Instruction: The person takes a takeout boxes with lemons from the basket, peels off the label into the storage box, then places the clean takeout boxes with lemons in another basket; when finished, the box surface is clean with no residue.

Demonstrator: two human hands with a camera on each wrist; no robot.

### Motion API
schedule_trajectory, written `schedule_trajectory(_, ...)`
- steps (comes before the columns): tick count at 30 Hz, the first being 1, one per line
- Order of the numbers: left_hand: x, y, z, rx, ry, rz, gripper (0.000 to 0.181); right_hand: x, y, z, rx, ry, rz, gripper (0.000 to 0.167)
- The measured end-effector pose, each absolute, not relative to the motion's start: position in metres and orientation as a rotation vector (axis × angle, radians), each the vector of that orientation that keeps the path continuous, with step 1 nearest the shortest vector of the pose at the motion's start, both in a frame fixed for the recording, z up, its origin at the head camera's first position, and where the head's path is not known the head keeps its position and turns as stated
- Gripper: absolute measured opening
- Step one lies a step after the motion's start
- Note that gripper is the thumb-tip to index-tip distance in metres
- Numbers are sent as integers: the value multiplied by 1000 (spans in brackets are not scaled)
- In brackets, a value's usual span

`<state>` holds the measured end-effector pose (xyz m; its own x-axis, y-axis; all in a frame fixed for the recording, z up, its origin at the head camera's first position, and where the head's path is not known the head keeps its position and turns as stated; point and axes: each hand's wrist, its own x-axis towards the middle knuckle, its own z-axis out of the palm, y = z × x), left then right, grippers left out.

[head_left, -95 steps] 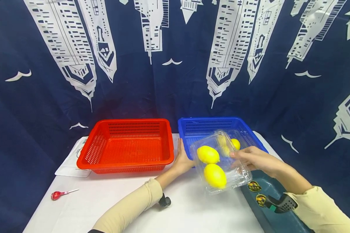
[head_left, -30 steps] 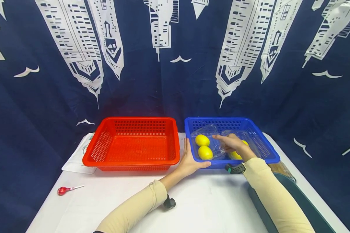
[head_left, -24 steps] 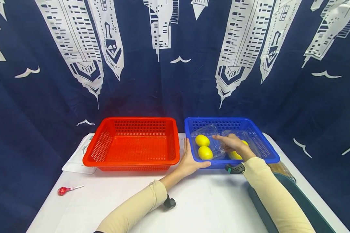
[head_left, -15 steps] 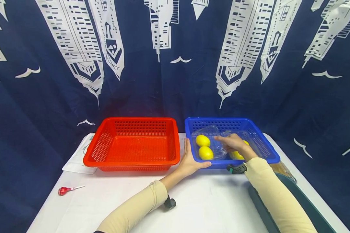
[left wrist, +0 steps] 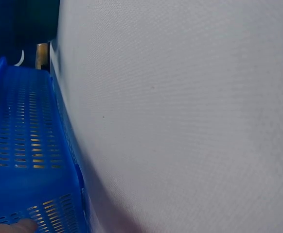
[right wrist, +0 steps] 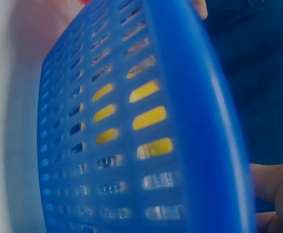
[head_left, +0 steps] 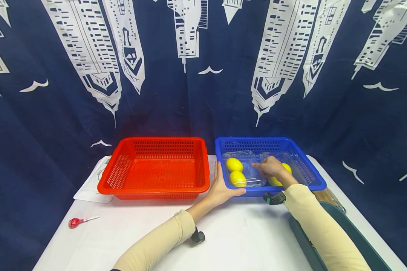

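Note:
In the head view a clear plastic container [head_left: 247, 158] with two lemons [head_left: 234, 165] lies in the left part of the blue basket [head_left: 302, 171]. My right hand [head_left: 272, 168] reaches into the basket and grips the container's right side, thumb over the inside; the other fingers are mostly hidden. Beside it, partly behind that hand, a second clear container [head_left: 291, 158] holds more yellow fruit. My left hand [head_left: 219, 191] rests against the basket's left front corner, fingers straight along its side and thumb along the front rim. Yellow shows through the slots in the right wrist view.
A red basket [head_left: 152, 194] stands left of the blue one. Further left lie a red lollipop [head_left: 74, 223] and a flat white packet [head_left: 91, 192]. At right, a dark teal tray [head_left: 346, 222] runs under my right forearm, near a wooden item [head_left: 327, 197].
The container with two lemons, carried above the table three seconds ago, is down in the blue basket. Over the last half second it has tipped flatter, my right hand shifting slightly. The left hand stays.

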<state>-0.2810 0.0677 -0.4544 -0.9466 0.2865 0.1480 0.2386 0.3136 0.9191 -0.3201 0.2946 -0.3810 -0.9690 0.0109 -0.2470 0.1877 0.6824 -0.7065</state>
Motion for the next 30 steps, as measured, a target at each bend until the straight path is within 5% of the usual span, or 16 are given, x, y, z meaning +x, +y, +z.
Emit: schedule_trajectory(30, -281, 68, -454, 494, 2529, 1723, 133, -319, 290, -391, 4, 2763, -935, 52)
